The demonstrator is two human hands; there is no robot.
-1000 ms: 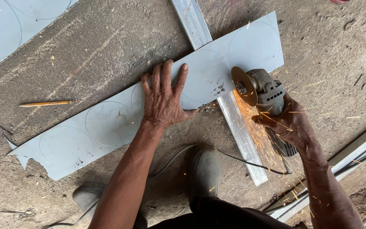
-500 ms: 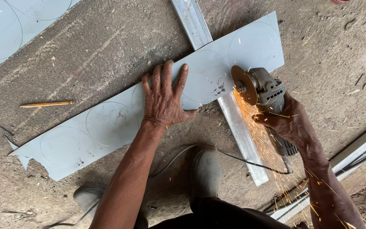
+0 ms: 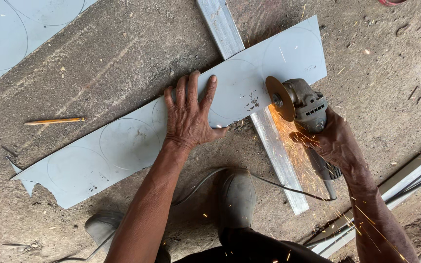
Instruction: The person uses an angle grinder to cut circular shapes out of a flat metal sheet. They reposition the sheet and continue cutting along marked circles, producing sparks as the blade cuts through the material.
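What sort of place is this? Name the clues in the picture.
Probably a metal workshop floor or work yard: an angle grinder throws sparks over a grey metal sheet marked with circles, laid across a metal bar on rough concrete.

The one camera sits on my head and looks almost straight down at the concrete floor [image 3: 123, 63], close enough that my forearms fill the lower frame. My boots [image 3: 237, 199] are at the near edge, the sheet-metal strip [image 3: 123, 146] crosses the middle, and the pencil [image 3: 54, 121] lies left.
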